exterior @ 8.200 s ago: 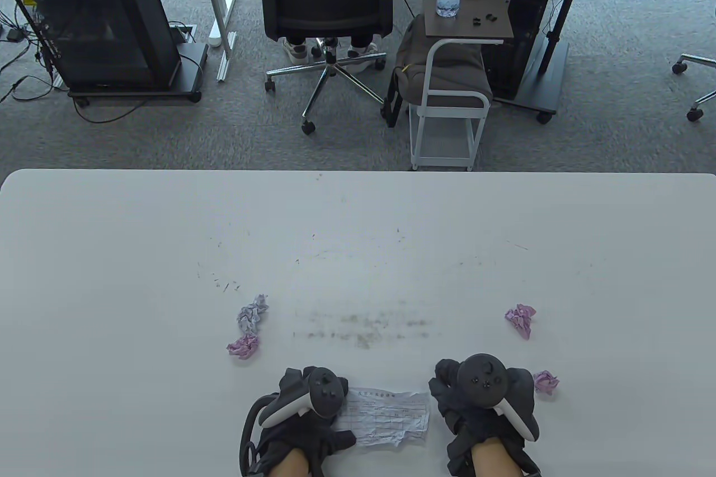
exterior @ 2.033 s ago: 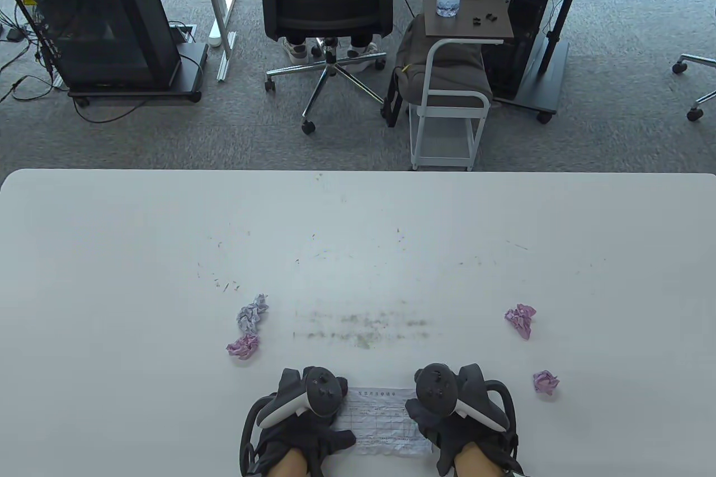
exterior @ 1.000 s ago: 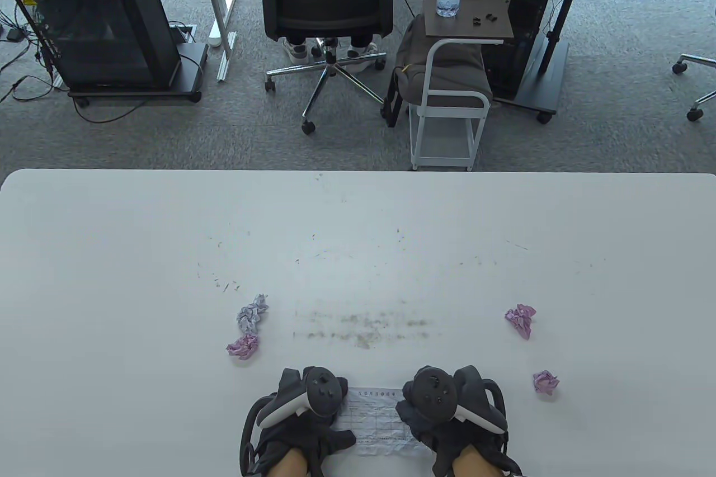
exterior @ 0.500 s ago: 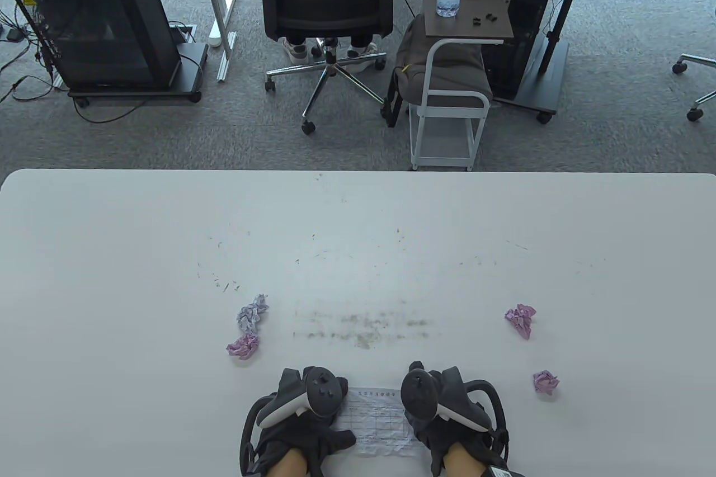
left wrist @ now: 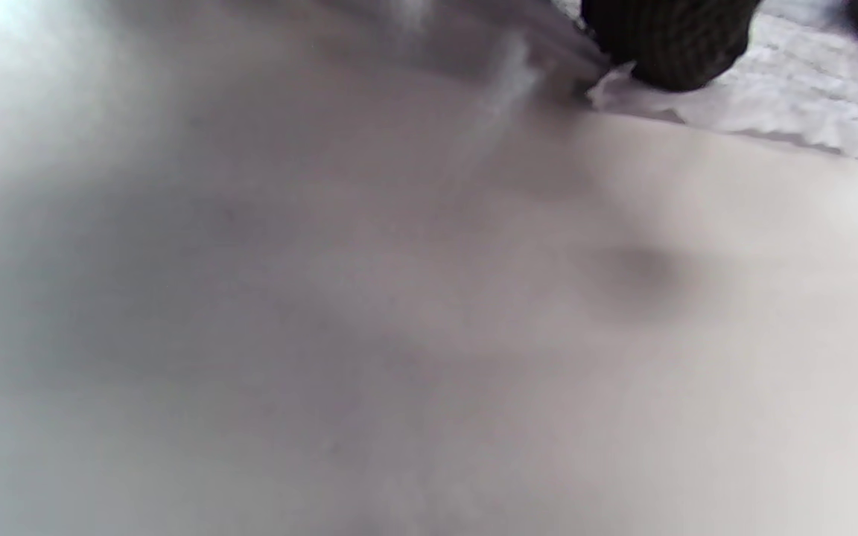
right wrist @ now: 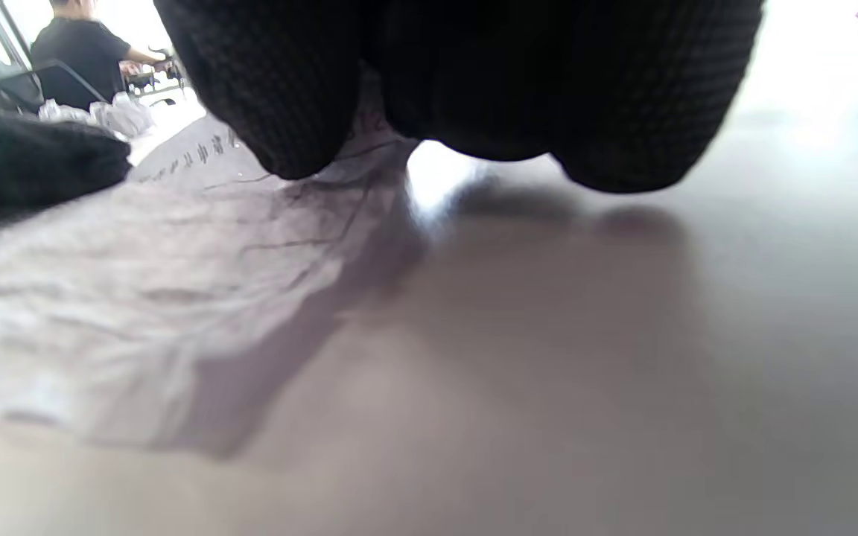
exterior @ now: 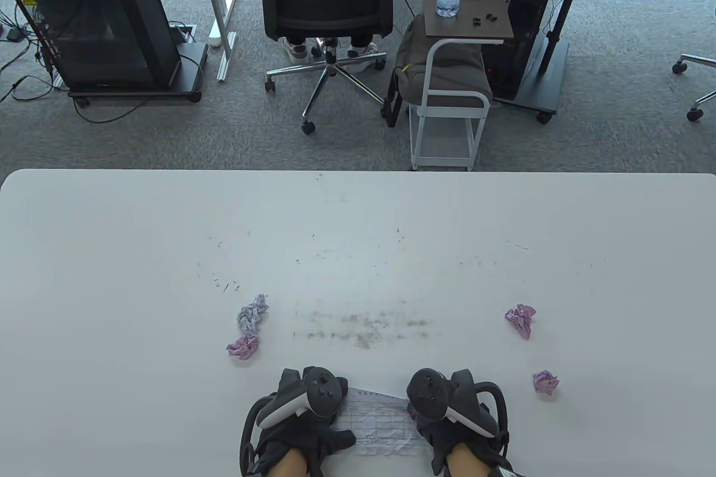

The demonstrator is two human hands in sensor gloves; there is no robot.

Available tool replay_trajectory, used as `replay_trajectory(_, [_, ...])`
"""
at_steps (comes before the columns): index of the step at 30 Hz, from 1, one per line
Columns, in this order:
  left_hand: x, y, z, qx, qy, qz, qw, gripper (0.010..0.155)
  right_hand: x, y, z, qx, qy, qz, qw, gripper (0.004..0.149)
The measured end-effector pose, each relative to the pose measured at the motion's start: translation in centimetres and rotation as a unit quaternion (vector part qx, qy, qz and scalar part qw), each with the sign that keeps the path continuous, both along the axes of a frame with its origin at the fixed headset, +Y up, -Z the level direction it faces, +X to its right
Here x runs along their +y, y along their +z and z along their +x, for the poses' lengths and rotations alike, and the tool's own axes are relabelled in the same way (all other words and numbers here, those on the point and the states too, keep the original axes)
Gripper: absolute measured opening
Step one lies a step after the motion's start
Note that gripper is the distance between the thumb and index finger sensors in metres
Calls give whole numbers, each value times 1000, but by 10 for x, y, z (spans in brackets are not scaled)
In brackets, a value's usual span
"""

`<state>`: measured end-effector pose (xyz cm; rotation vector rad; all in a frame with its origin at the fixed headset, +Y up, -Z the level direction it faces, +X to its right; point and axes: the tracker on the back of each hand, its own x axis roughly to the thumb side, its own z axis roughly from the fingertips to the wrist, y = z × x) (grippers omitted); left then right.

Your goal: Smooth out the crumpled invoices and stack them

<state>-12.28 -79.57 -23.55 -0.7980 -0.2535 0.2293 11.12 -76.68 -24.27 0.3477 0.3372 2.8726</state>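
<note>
The invoice [exterior: 379, 424] lies at the near edge of the table [exterior: 358, 231], between the two hands. It is a white sheet with a printed grid, wrinkled, and it is spread out almost flat. The left hand [exterior: 305, 415] rests on its left end, palm down. In the left wrist view one gloved fingertip [left wrist: 667, 41] presses on the edge of the invoice [left wrist: 786, 104]; the rest of that view is blurred table. The right hand [exterior: 456, 415] lies over the right end of the sheet. In the right wrist view the gloved fingers [right wrist: 287, 89] hang down close to the invoice [right wrist: 138, 298], and the right part of the sheet seems a little lifted, with a shadow under its edge. If the fingers pinch the paper or only press on it, I cannot tell. Neither hand is closed around anything that I can see; both look flat on the paper.

Four crumpled balls are on the table. A grey ball [exterior: 251, 313] and a pink ball [exterior: 243, 345] lie just beside each other, to the left of the hands and farther from the person. Another pink ball [exterior: 520, 319] lies to the right, well apart from the invoice, and a small pink ball [exterior: 545, 382] lies near the right hand. Between them the table has dark smudges [exterior: 363, 329].
</note>
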Motion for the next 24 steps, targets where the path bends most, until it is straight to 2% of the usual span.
replay_trajectory(2, [0,0,0,0,0,1,1000,84,6,-1,7,-9,-76,-7,997,37])
replay_trajectory(5, [0,0,1,0,0,0,1000,85,14,0,14,-10,-199,-18,980,38])
replay_trajectory(6, [0,0,1,0,0,0,1000,85,15,0,16,-23,-263,-26,964,38])
replay_trajectory(8, [0,0,1,0,0,-1,1000,87,15,1,15,-51,-325,-30,944,39])
replay_trajectory(10, [0,0,1,-1,-3,-1,1000,88,15,2,10,-45,-312,-23,949,39])
replay_trajectory(12, [0,0,1,0,-3,-1,1000,88,20,3,6,-28,-267,17,963,40])
replay_trajectory(16, [0,-1,1,7,14,-7,1000,89,32,6,-3,7,-256,65,965,42])
replay_trajectory(21, [4,-4,-10,59,117,6,991,89,56,15,-5,49,-177,162,970,40])
replay_trajectory(24, [12,-7,-20,98,206,42,973,89,72,22,-5,52,-162,206,964,39])
